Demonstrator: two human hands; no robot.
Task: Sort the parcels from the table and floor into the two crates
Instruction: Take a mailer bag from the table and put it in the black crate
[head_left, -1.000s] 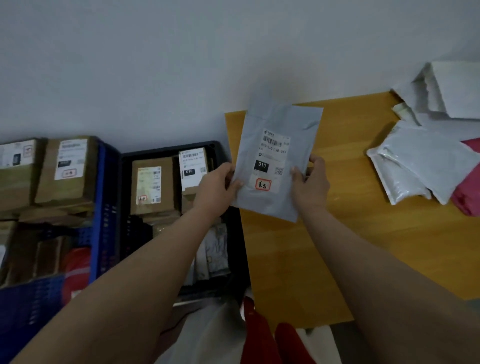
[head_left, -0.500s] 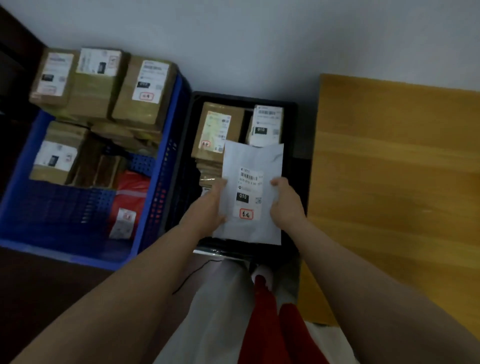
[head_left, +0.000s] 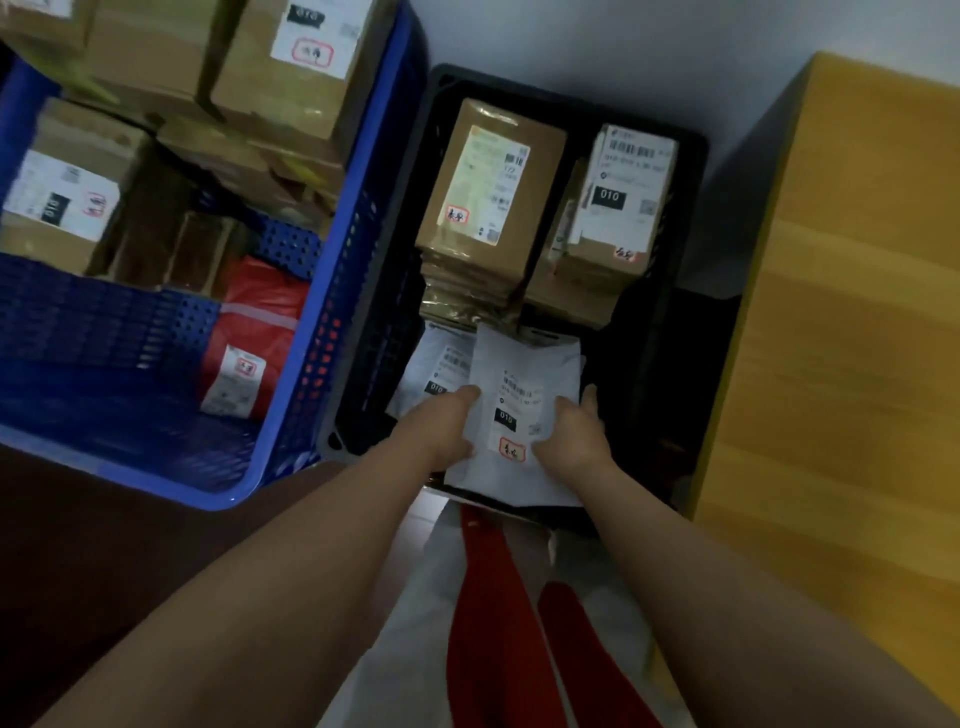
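A pale wall (head_left: 675, 47) backs a dark floor where two plastic crates stand side by side beside a yellow wooden table (head_left: 852, 322). The perforated blue crate (head_left: 322, 332) holds brown cardboard boxes and a glossy red bag (head_left: 260, 322). The black crate (head_left: 691, 291) holds two stacks of taped cardboard boxes at its far end. At its near end, the left hand (head_left: 441, 426) and right hand (head_left: 574, 431) pinch the side edges of a flat grey mailer (head_left: 524, 374), over another grey mailer (head_left: 441, 364).
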